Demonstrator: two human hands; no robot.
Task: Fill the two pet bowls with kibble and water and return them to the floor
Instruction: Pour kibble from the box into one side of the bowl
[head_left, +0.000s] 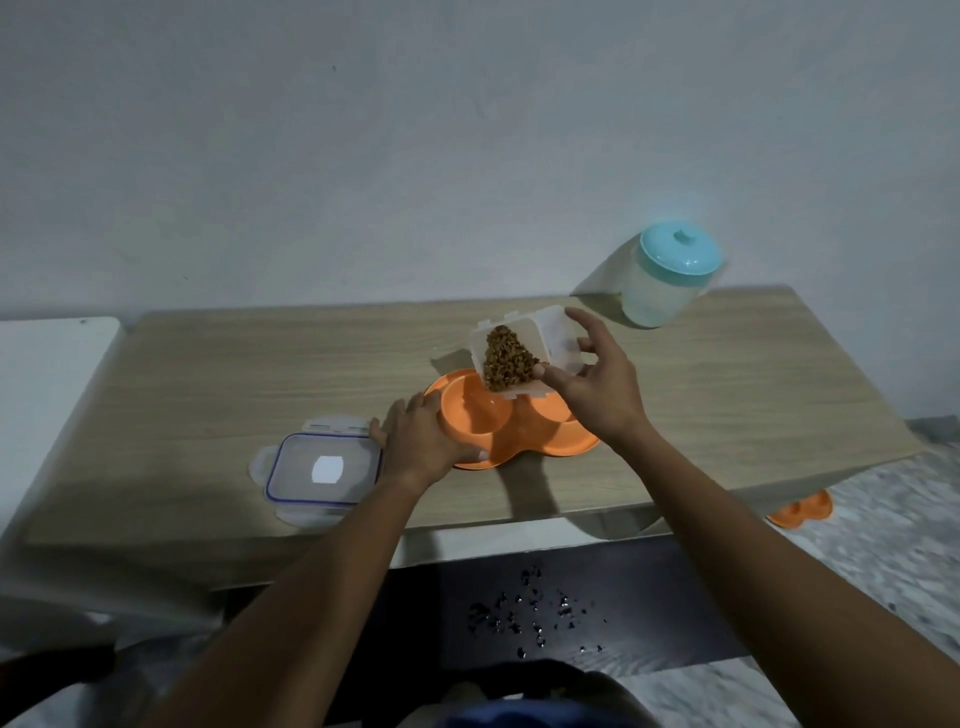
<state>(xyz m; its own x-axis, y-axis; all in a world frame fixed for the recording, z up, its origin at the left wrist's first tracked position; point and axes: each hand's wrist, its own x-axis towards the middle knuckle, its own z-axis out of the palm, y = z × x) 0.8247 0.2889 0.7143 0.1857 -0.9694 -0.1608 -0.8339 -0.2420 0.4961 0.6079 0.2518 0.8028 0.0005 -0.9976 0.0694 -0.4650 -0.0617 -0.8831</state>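
Tilting a clear plastic container (524, 358) over the orange double bowl (514, 431), the right hand (597, 384) grips it from the side, with the thumb on the near wall and the fingers curled around the far end. The kibble (506, 366) inside has slid toward the lowered corner, which hangs just above the left well of the orange double bowl. That well looks empty of kibble, so I judge the pouring is only about to begin. The left hand (423, 441) lies flat and open against the left rim of the orange double bowl and presses it steady on the wooden table (260, 374). Just left of this bowl, touching the left hand's fingertips, the container's lid (322, 467) rests on the table. Behind the bowl and to the right, near the wall, stands a jar with a teal lid (670, 280); I cannot tell what it contains, maybe the water. Right of the bowl and lower, beyond the table edge, a second orange bowl (802, 512) sits on the floor, partly hidden. As I judge it, nearly everything is left: the kibble, the water, the second bowl, and returning both to the floor.
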